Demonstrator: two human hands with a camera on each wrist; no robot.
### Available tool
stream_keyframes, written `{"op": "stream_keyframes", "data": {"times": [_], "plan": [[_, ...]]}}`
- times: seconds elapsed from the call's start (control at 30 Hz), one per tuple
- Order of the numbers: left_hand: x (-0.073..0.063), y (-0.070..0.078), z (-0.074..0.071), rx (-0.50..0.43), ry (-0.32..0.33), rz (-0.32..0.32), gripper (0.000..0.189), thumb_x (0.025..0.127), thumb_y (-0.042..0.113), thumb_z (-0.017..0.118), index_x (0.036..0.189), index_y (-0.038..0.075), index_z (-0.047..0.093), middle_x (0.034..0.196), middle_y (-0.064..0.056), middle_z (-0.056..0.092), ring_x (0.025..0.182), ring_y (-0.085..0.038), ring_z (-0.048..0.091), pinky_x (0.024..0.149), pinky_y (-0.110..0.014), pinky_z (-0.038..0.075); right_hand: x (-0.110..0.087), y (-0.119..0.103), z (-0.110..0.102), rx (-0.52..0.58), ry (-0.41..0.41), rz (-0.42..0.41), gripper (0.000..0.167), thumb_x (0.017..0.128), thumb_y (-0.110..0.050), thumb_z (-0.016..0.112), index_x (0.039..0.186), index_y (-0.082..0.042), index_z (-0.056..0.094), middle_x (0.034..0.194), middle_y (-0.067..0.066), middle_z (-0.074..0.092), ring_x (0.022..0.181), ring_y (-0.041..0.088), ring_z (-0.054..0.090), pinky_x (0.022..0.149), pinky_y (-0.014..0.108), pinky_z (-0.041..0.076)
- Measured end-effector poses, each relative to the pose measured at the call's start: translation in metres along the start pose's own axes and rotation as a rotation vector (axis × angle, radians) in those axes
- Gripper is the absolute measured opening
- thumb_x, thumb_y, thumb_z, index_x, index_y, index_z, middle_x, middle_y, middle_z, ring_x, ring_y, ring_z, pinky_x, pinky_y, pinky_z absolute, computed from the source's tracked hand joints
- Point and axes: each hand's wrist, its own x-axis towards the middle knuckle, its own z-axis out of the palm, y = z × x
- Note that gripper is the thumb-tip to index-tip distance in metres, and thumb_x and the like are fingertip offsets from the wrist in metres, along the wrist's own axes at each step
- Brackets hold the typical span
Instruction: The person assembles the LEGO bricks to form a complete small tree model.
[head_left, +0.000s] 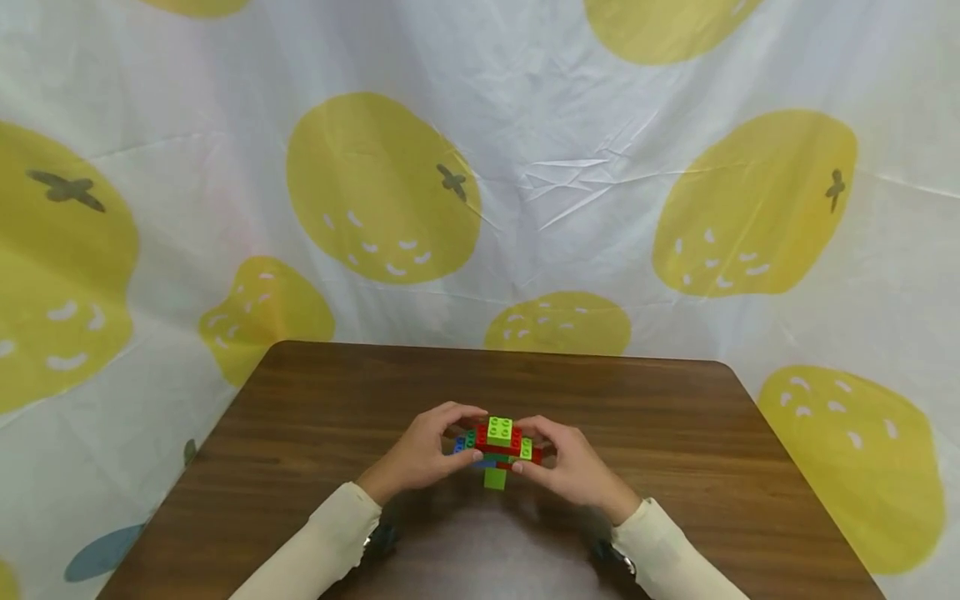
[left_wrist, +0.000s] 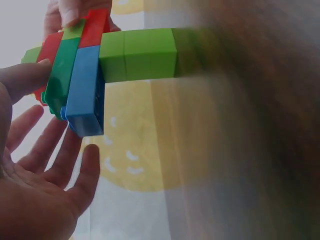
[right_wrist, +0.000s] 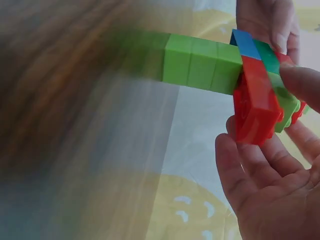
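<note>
A structure of toy building bricks stands near the middle of the table on a lime green column of stacked bricks. Wider layers spread across the column's top, with a blue brick and a dark green brick on the left and a red brick on the right. A lime brick tops it all. My left hand holds the left end, thumb in front and fingers reaching behind. At the right end my right hand grips in the same way, thumb against the near side.
The brown wooden table has rounded far corners. Behind and beside it hangs a white curtain printed with yellow fruit. Dark devices sit under both wrists, below the cream sleeves.
</note>
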Motion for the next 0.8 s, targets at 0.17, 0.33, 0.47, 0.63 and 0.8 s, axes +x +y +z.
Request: {"op": "stream_keyframes", "data": {"times": [0.17, 0.33, 0.47, 0.63, 0.8], "plan": [[-0.010, -0.007, -0.002, -0.033, -0.016, -0.002, 0.060, 0.091, 0.017, 0.085, 0.146, 0.015, 0.060, 0.134, -0.006, 0.065, 0.119, -0.028, 0.069, 0.097, -0.054, 0.059, -0.008, 0.006, 0.000, -0.058, 0.002, -0.045, 0.058, 0.092, -0.018, 0.084, 0.144, -0.016, 0.058, 0.120, 0.003, 0.078, 0.096, 0.014, 0.073, 0.082, 0.037, 0.063], [-0.016, -0.011, -0.001, -0.013, -0.023, 0.022, 0.068, 0.090, 0.007, 0.084, 0.151, 0.019, 0.057, 0.134, -0.006, 0.064, 0.120, -0.027, 0.068, 0.096, -0.052, 0.060, -0.015, 0.007, -0.001, -0.079, 0.004, -0.081, 0.069, 0.091, -0.010, 0.084, 0.153, -0.018, 0.053, 0.124, 0.006, 0.075, 0.099, 0.017, 0.073, 0.080, 0.043, 0.064], [-0.018, -0.012, 0.001, 0.044, -0.042, 0.040, 0.074, 0.090, 0.004, 0.084, 0.155, 0.021, 0.053, 0.131, -0.005, 0.064, 0.116, -0.024, 0.068, 0.092, -0.045, 0.062, -0.018, 0.006, -0.001, -0.115, 0.014, -0.097, 0.070, 0.091, -0.008, 0.084, 0.154, -0.018, 0.053, 0.123, 0.008, 0.075, 0.100, 0.021, 0.073, 0.076, 0.043, 0.064], [-0.018, -0.009, 0.001, 0.157, -0.049, 0.043, 0.080, 0.088, 0.004, 0.085, 0.157, 0.025, 0.051, 0.128, -0.004, 0.066, 0.105, -0.016, 0.064, 0.085, -0.033, 0.061, -0.019, 0.004, -0.002, -0.148, 0.013, -0.095, 0.070, 0.092, -0.009, 0.083, 0.154, -0.018, 0.053, 0.121, 0.007, 0.076, 0.096, 0.019, 0.072, 0.074, 0.042, 0.064], [-0.017, -0.010, 0.001, 0.157, -0.057, 0.048, 0.080, 0.088, 0.002, 0.085, 0.158, 0.024, 0.050, 0.126, -0.005, 0.066, 0.104, -0.017, 0.064, 0.086, -0.037, 0.061, -0.019, 0.004, -0.005, -0.146, 0.008, -0.088, 0.068, 0.092, -0.009, 0.083, 0.153, -0.018, 0.054, 0.118, 0.004, 0.077, 0.091, 0.013, 0.071, 0.072, 0.037, 0.063]]}}
